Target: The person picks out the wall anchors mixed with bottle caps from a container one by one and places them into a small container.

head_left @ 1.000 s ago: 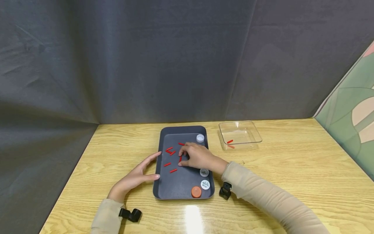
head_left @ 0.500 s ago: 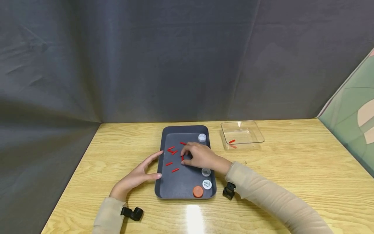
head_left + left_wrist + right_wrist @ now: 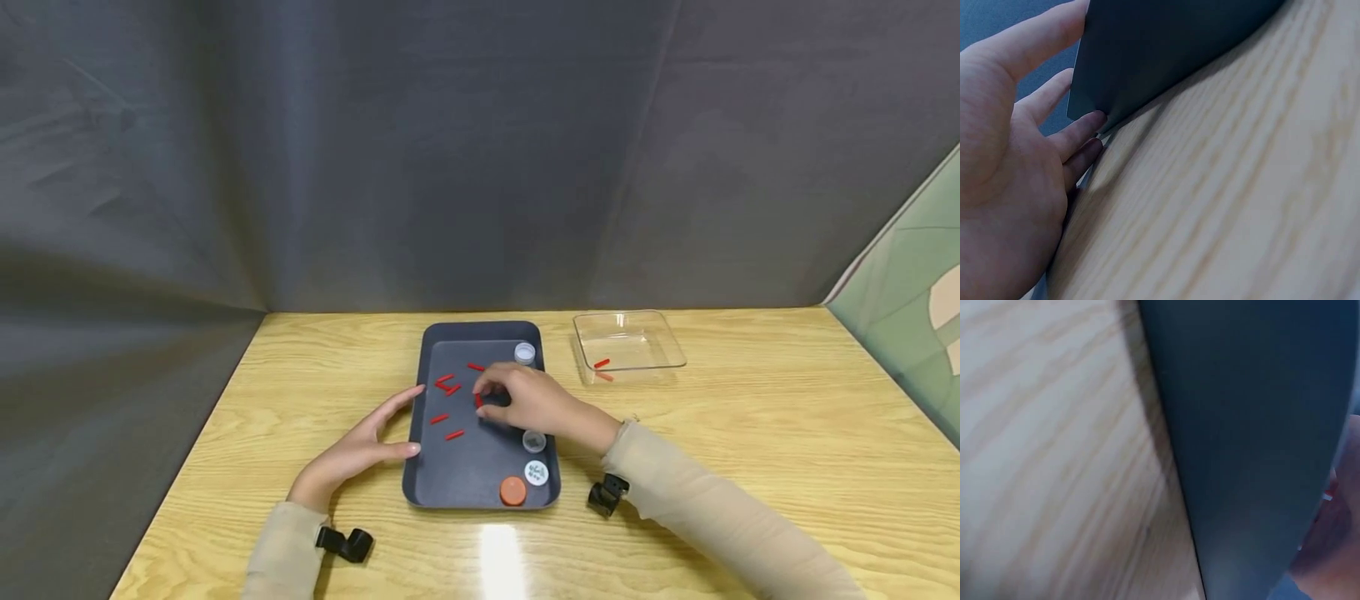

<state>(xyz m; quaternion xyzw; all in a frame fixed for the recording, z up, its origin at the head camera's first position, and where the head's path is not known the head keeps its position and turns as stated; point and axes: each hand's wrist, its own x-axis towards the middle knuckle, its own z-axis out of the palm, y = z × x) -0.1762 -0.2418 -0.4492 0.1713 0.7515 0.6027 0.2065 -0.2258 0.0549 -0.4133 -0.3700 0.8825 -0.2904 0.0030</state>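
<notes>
In the head view my right hand is over the dark grey tray, pinching a short red stick between thumb and fingertips. Several similar red sticks lie scattered to its left on the tray floor. My left hand touches the tray's left wall with fingers spread and fairly straight. The left wrist view has that hand with its fingertips at the tray's outer side. In the right wrist view the tray wall hides most of my right hand.
Along the tray's right side are an orange cap, a white lid with dark markings, a small clear round piece and a white cap. A clear box with a red stick inside stands right of the tray.
My right hand, with the red stick between its fingertips, has shifted slightly right over the tray. My left hand stays at the tray's edge. The whole head view has drifted a little.
</notes>
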